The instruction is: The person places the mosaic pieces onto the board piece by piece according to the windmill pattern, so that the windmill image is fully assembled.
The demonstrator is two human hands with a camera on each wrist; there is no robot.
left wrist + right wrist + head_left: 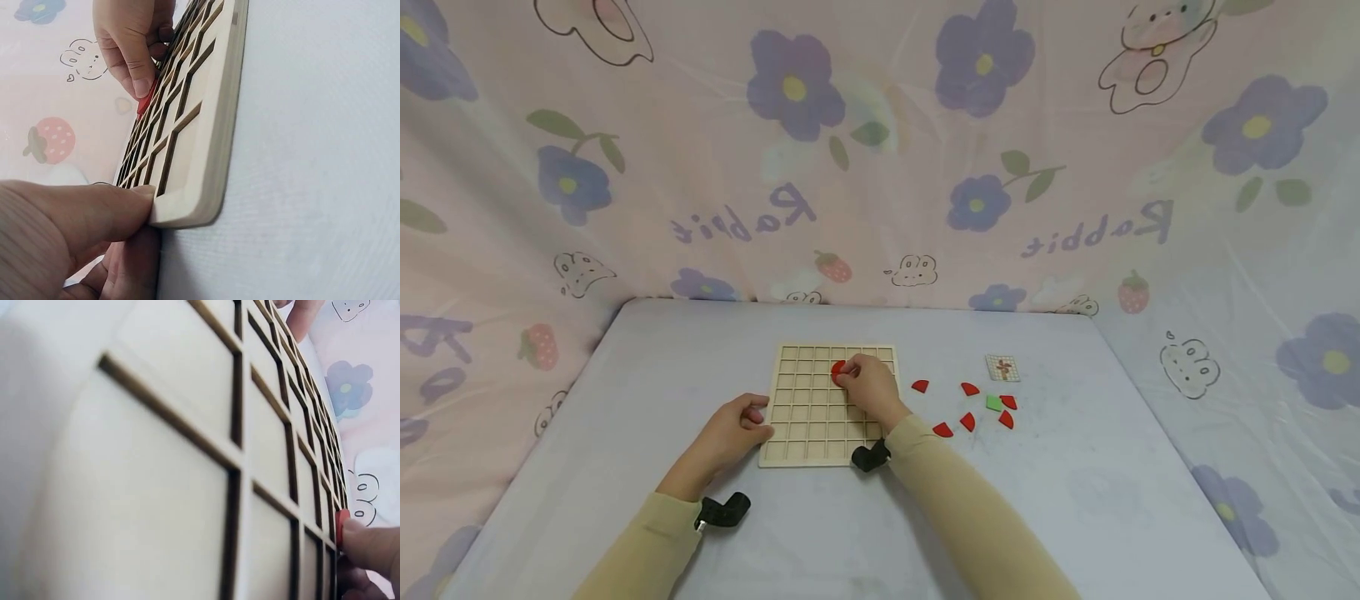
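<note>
The right hand leans in over the upper right part of a wooden grid board; its grip is pinching a red piece between thumb and fingers at a cell there (red shows in two adjoining patches, and I cannot tell whether a second piece lies just beyond); the left hand holds the board's left side near the corner closest to the person, its grip closed on the edge with the thumb on the rim and fingers beneath; the board lies on the white counter.

To the right of the board, six red quarter-circle pieces lie loose on the counter; a green square piece sits close beside one of them; a small grid-patterned card with a red figure lies farther back; behind everything hangs a pink curtain printed with flowers, rabbits and strawberries.
</note>
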